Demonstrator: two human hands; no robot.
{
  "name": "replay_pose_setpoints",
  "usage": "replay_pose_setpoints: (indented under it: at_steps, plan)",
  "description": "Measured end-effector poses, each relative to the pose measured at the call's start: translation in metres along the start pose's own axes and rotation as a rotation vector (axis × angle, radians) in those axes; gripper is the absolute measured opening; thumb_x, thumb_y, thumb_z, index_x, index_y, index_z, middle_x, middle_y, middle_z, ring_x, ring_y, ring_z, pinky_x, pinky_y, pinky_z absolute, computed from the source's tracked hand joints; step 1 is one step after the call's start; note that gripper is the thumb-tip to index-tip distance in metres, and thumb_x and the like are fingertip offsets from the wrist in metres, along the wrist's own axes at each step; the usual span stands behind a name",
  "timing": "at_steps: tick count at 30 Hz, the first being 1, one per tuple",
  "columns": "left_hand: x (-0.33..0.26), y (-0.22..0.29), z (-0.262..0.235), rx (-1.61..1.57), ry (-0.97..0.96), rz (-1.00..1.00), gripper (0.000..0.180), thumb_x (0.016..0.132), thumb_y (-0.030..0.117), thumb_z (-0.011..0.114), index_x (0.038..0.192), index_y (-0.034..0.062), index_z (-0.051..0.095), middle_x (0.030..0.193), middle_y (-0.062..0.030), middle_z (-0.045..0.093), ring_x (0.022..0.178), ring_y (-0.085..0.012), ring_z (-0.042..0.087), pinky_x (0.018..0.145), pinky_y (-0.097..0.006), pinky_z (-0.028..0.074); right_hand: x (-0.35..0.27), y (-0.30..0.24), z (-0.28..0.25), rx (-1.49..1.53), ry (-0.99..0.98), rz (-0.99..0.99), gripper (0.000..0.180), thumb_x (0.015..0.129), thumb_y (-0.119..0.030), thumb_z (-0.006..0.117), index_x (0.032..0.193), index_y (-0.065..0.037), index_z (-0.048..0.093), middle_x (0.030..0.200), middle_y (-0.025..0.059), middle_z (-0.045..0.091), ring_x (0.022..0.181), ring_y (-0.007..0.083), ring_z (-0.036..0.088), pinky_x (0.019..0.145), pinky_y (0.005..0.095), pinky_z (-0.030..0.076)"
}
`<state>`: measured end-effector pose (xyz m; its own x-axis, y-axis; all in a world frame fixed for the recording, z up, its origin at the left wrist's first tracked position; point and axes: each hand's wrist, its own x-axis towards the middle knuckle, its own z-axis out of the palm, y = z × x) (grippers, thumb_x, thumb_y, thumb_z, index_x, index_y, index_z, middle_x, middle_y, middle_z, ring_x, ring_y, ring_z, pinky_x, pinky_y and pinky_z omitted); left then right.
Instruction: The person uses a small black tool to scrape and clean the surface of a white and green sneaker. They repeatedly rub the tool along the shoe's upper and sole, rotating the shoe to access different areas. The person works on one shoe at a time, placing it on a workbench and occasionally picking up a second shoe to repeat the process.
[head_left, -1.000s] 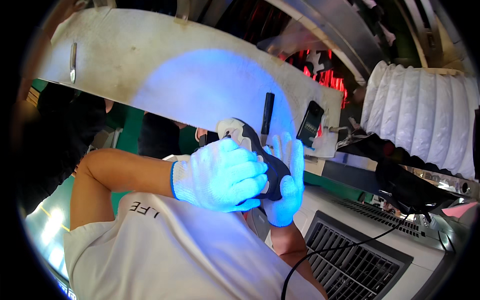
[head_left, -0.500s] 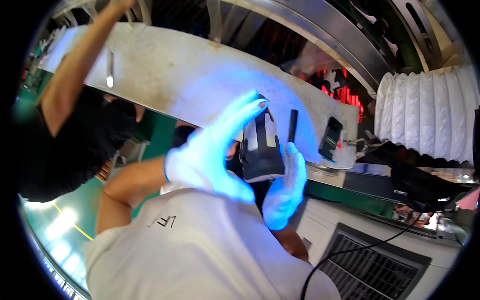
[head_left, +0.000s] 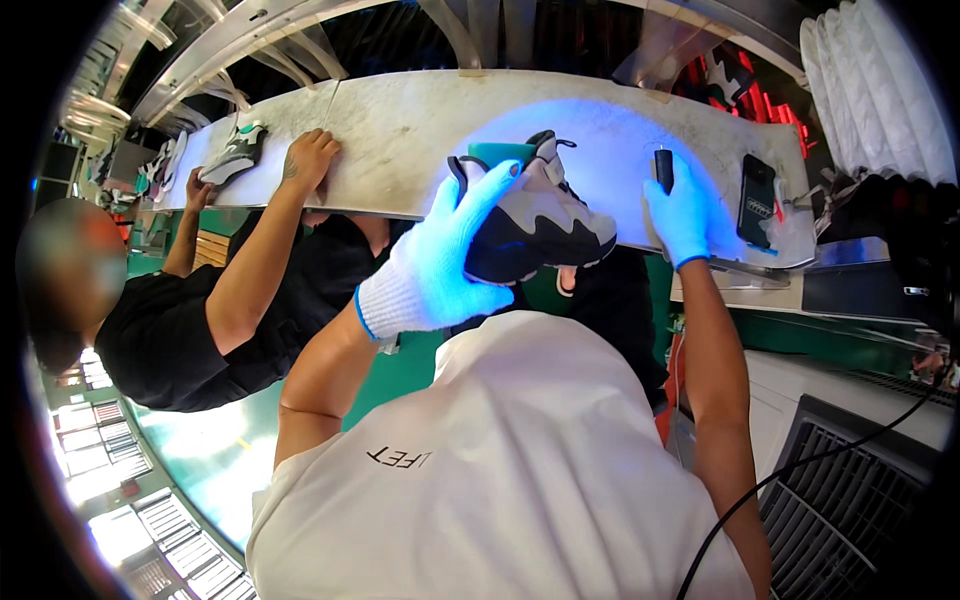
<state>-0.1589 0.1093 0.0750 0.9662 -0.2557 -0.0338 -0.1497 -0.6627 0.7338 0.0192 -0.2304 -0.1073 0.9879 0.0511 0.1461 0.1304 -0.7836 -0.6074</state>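
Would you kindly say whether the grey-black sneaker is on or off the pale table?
Off: the white-gloved left hand holds the sneaker, its sole beyond the near edge of the table.

White knitted gloves (head_left: 425,265) with blue-edged cuffs (head_left: 378,305) accompany a white shirt (head_left: 500,430) bearing black lettering (head_left: 402,457).

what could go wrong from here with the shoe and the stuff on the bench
The shoe could slip, since only the left hand holds it, around the heel. The right hand, which grips the black tool near the phone, might knock that phone.
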Motion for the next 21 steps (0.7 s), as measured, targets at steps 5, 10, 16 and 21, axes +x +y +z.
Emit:
replay_pose_setpoints:
  at_steps: [5, 10, 16, 21]
  plan:
    - [0.006, -0.021, 0.001, 0.142, 0.069, 0.023, 0.131, 0.065, 0.015, 0.099, 0.176, 0.0153, 0.030, 0.165, -0.0328, 0.040, 0.152, -0.0511, 0.048, 0.125, -0.050, 0.046, -0.024, -0.122, -0.030, 1.395, -0.244, 0.316, 0.021, 0.107, -0.025, 0.072, 0.117, -0.007, 0.068, 0.090, 0.0071, 0.068, 0.076, 0.0211, 0.067, 0.070, 0.0424, 0.056]
    - [0.015, -0.001, 0.002, 0.145, 0.075, -0.081, 0.125, 0.065, 0.012, 0.100, 0.173, 0.0139, 0.038, 0.165, -0.0222, 0.045, 0.152, -0.0419, 0.051, 0.129, -0.048, 0.043, -0.023, -0.203, -0.022, 1.981, -0.182, 0.259, 0.036, 0.115, -0.041, 0.065, 0.095, -0.012, 0.063, 0.074, 0.0049, 0.062, 0.065, 0.0214, 0.062, 0.062, 0.0398, 0.052]
    - [0.013, 0.005, 0.004, 0.126, 0.079, -0.100, 0.125, 0.064, 0.014, 0.102, 0.172, 0.0151, 0.040, 0.163, -0.0247, 0.045, 0.151, -0.0427, 0.051, 0.128, -0.048, 0.045, -0.019, -0.188, 0.004, 1.799, -0.286, -0.042, 0.042, 0.118, -0.045, 0.057, 0.091, -0.013, 0.062, 0.066, 0.0021, 0.053, 0.052, 0.0169, 0.049, 0.047, 0.0341, 0.038]
    - [0.015, 0.009, 0.012, 0.158, 0.127, -0.114, 0.124, 0.064, 0.017, 0.103, 0.171, 0.0172, 0.040, 0.161, -0.0277, 0.044, 0.148, -0.0483, 0.053, 0.123, -0.050, 0.049, -0.039, -0.203, -0.005, 1.765, -0.167, 0.035, 0.048, 0.121, -0.047, 0.049, 0.090, -0.012, 0.061, 0.066, 0.0030, 0.052, 0.053, 0.0160, 0.047, 0.047, 0.0338, 0.039]
